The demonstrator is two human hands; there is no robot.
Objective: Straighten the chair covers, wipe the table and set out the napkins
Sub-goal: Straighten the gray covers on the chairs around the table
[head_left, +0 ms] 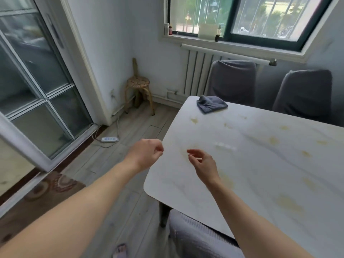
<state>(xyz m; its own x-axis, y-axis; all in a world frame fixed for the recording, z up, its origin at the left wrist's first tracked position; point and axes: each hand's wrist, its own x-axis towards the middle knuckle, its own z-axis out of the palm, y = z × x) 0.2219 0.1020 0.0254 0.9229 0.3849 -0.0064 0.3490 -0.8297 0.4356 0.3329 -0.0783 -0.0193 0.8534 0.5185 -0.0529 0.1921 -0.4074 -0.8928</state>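
Grey cloth (211, 104) lies crumpled on the stained table (260, 164).

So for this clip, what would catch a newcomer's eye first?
Probably the two bare hands, left hand and right hand, held empty over the near corner of the white table, which is dotted with yellowish stains. Next, the crumpled grey cloth at the far corner, before two grey-covered chairs.
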